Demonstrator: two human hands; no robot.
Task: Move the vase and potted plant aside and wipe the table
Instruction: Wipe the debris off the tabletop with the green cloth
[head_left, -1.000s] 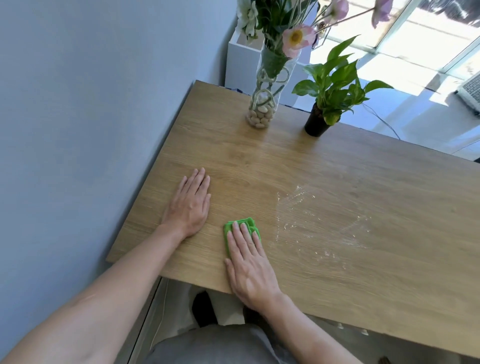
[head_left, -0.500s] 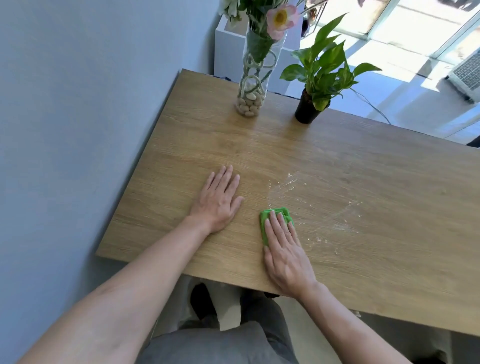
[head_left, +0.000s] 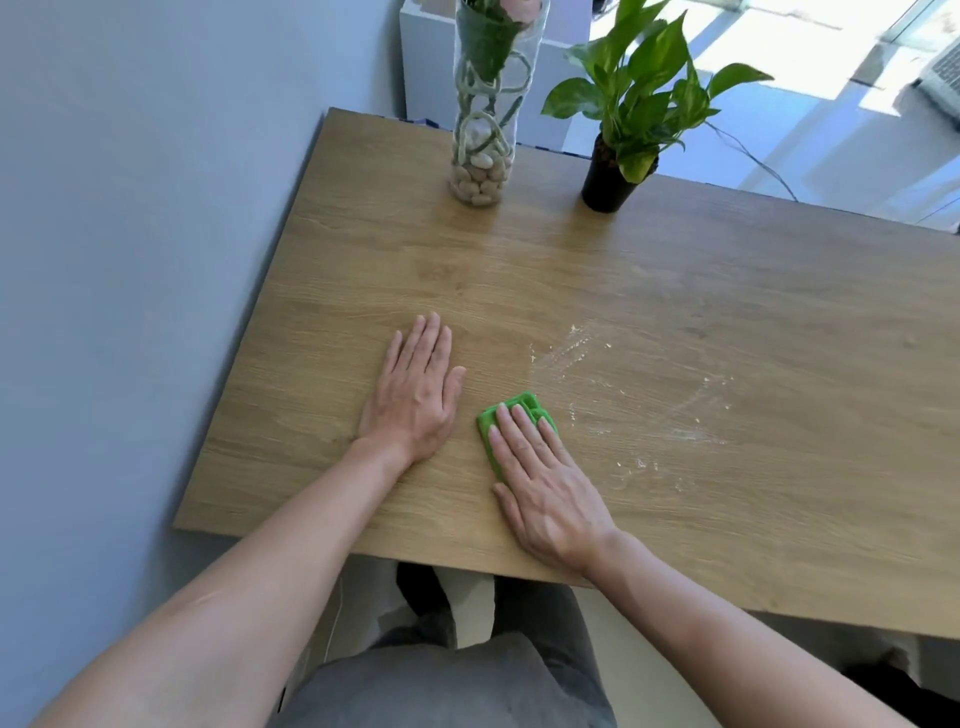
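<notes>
Looking down from the head view: wooden bench (head_left: 675, 270) set against a grey wall, with the glass vase (head_left: 480, 130) of pebbles and stems and the potted plant (head_left: 613, 176) both standing along the far edge, already well apart from the working area. Right hand (head_left: 540, 478) flat on a folded green cloth (head_left: 511, 415), fingers straight and pressing it down, not curled round it. Left hand (head_left: 415, 389) lying relaxed and flat on bare wood just beside the cloth, holding nothing, seemingly bracing the body. Pale crumbs and a powdery smear (head_left: 623, 395) spread to the right of the cloth, near it. Judged as mid-wipe, with that smear yet to be cleared. Best done by keeping even palm pressure, sweeping in overlapping strokes towards one spot, and gathering the crumbs rather than scattering them over the near edge.
</notes>
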